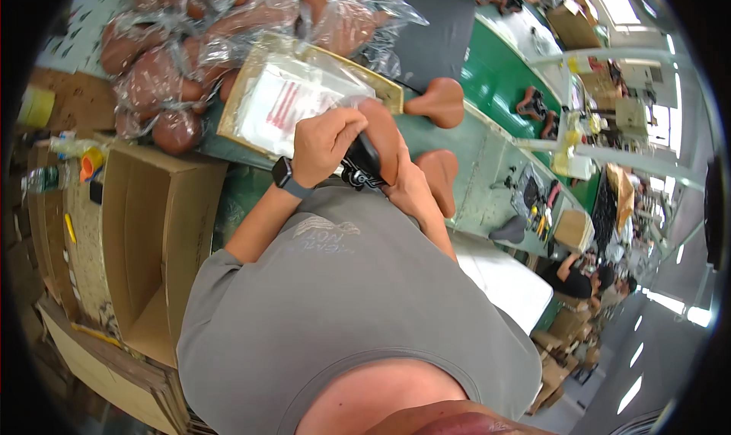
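A brown bicycle saddle (379, 134) with a black underside is held up close in front of my chest, tilted on its side. My right hand (411, 185) is wrapped round its lower edge. My left hand (326, 147), with a dark watch on its wrist, is closed in a pinch against the saddle's black underside; what its fingertips hold is hidden. Just beyond my hands is an open carton (311, 50) with white printed sheets or bags in it. Two more brown saddles, a farther one (440, 102) and a nearer one (437, 177), lie on the green table to the right.
Several brown saddles in clear plastic (164, 81) are heaped at the far left. A tall open cardboard box (148, 244) stands at my left. Tools with coloured handles (544, 214) and a dark grey saddle (509, 230) lie farther right. Other people (575, 276) work beyond.
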Tool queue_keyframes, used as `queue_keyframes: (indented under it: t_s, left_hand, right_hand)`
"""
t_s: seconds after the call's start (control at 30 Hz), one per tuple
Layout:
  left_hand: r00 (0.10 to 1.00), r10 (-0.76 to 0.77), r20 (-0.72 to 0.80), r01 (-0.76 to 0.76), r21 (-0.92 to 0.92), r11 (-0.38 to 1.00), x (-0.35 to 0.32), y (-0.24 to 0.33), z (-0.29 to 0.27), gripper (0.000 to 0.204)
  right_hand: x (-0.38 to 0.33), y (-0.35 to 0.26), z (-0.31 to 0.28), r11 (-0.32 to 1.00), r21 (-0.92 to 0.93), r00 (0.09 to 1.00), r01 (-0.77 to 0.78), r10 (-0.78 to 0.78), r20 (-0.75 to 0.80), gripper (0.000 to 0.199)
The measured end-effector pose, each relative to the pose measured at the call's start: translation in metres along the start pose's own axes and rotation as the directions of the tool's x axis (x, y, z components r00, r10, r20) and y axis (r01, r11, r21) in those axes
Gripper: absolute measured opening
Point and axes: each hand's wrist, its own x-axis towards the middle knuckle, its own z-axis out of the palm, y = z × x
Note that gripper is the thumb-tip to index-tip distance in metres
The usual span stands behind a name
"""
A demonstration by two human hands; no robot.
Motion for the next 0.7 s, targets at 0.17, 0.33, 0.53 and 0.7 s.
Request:
queue_keyframes:
  t_s: [0.17,0.33,0.53,0.7]
  left_hand:
    - [0.752,0.408,0.517,-0.343,-0.223,0.913,0.015,0.028,0.035,0.007]
    - [0.651,-0.440,0.619,0.746,-0.415,0.521,0.028,-0.017,0.045,0.037]
    - [0.707,-0.473,0.525,0.686,-0.348,0.639,0.136,-0.061,0.113,0.067]
    - [0.672,-0.609,0.421,0.672,-0.691,0.264,0.384,-0.153,0.099,0.030]
  right_hand:
    - [0.012,0.035,0.005,0.995,-0.022,0.980,-0.102,0.097,-0.171,0.119]
    - [0.036,0.096,-0.019,0.216,0.967,0.968,-0.139,0.235,0.087,0.107]
    - [0.047,0.050,-0.091,0.642,0.688,0.940,0.338,-0.203,-0.273,0.077]
    - [0.073,0.192,-0.143,0.911,0.412,0.731,0.011,0.274,-0.624,0.076]
